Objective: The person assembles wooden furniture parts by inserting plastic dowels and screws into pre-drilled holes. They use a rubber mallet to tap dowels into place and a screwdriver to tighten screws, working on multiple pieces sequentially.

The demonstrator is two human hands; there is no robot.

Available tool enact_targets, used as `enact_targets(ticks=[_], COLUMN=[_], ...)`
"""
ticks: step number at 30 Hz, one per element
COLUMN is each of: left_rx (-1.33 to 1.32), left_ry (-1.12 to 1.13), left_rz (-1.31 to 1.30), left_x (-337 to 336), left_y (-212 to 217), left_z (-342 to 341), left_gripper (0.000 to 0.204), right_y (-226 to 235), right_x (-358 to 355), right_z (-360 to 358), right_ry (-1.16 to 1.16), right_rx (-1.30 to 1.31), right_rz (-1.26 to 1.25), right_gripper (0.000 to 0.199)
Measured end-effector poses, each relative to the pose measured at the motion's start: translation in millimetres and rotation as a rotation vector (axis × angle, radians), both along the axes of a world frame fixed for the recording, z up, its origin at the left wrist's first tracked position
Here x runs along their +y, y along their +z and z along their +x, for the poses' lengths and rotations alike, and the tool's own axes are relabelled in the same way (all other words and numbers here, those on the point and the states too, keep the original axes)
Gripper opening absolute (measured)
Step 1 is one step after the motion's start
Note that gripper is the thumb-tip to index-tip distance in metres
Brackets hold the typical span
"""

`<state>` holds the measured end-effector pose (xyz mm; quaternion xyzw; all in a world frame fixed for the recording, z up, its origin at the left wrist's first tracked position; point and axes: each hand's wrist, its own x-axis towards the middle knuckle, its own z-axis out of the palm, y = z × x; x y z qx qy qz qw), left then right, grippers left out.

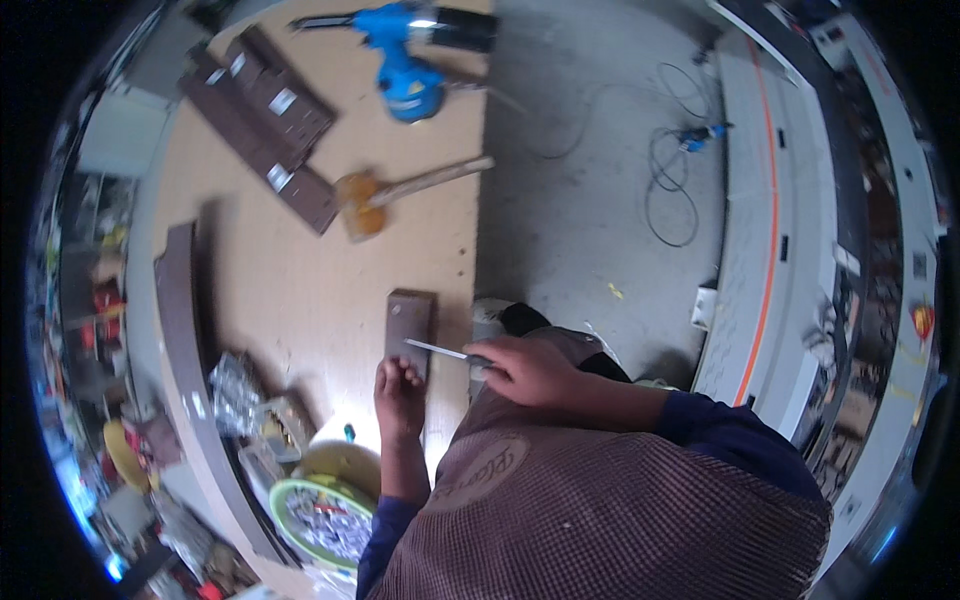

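My left hand (399, 397) presses down on the near end of a small dark brown wooden block (411, 318) lying on the plywood bench (300, 270). My right hand (532, 368) grips the handle of a slim metal-bladed tool (436, 348), perhaps a chisel or screwdriver. Its blade points left and its tip rests on the block just above my left fingers. I wear a checked apron.
A wooden mallet (380, 195), dark wood strips with metal hinges (265, 120) and a blue power drill (405, 60) lie farther up the bench. A long dark board (178, 330), bags and round tins (322, 510) crowd the left. Cables (672, 170) lie on the grey floor.
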<state>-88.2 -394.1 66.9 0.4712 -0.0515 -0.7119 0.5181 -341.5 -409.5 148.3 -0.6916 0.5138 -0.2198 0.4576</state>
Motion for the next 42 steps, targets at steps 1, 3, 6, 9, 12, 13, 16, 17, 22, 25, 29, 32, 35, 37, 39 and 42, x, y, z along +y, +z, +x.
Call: enact_targets(ticks=[1, 3, 6, 9, 12, 13, 16, 17, 22, 25, 29, 32, 35, 37, 39, 42], left_rx=[0.083, 0.218, 0.208, 0.194, 0.170, 0.147, 0.078, 0.061, -0.123, -0.368, -0.304, 0.344, 0.367, 0.357, 0.394, 0.520], left_ry=[0.038, 0.054, 0.066, 0.049, 0.035, 0.022, -0.004, -0.004, -0.072, -0.200, -0.202, 0.036, -0.029, -0.041, 0.009, 0.002], left_rz=[0.020, -0.042, -0.045, -0.051, -0.106, -0.138, -0.151, -0.139, -0.115, -0.092, 0.064, 0.358, 0.462, 0.500, 0.531, 0.451], left_x=[-3.6, -9.6, -14.7, -15.7, -13.8, -14.1, -10.1, -8.9, -7.4, -9.4, -15.2, -33.4, -52.5, -61.4, -68.6, -64.4], left_y=[-0.3, 2.0, 9.6, 14.3, 11.4, 8.8, 3.1, 1.8, -2.0, -4.5, -14.4, -35.4, -62.4, -77.0, -84.6, -79.5], left_z=[1.4, -0.2, -1.1, 1.5, 6.7, 8.3, 11.6, 12.6, 15.0, 12.5, -6.5, -28.5, -40.8, -44.3, -44.6, -44.2], left_gripper=[0.018, 0.022, 0.026, 0.025, 0.021, 0.020, 0.018, 0.018, 0.021, 0.024, 0.029, 0.038, 0.041, 0.042, 0.040, 0.035], right_y=[4.8, 14.1, 21.6, 23.4, 22.8, 22.5, 23.5, 24.2, 25.9, 22.2, 14.4, 10.3, 5.8, 0.8, -4.9, -12.1], right_x=[-2.7, -5.3, -9.3, -13.1, -15.8, -16.9, -17.7, -17.9, -22.1, -24.8, -21.0, -16.8, -18.9, -24.8, -29.7, -31.6], right_z=[1.0, 1.9, 6.6, 11.8, 16.7, 18.5, 23.3, 24.7, 26.6, 25.4, 27.2, 29.3, 33.2, 38.8, 47.3, 59.2], right_ry=[0.027, 0.083, 0.120, 0.147, 0.175, 0.181, 0.201, 0.209, 0.274, 0.363, 0.355, 0.171, 0.298, 0.335, 0.371, 0.430], right_rx=[0.039, 0.098, 0.154, 0.156, 0.156, 0.155, 0.173, 0.182, 0.229, 0.346, 0.459, 0.379, 0.470, 0.532, 0.607, 0.721], right_rz=[-0.047, -0.076, -0.156, -0.162, -0.181, -0.186, -0.188, -0.187, -0.199, -0.312, -0.200, -0.078, -0.105, -0.182, -0.260, -0.378], right_gripper=[0.039, 0.040, 0.041, 0.040, 0.040, 0.040, 0.040, 0.040, 0.040, 0.040, 0.037, 0.033, 0.033, 0.034, 0.035, 0.031])
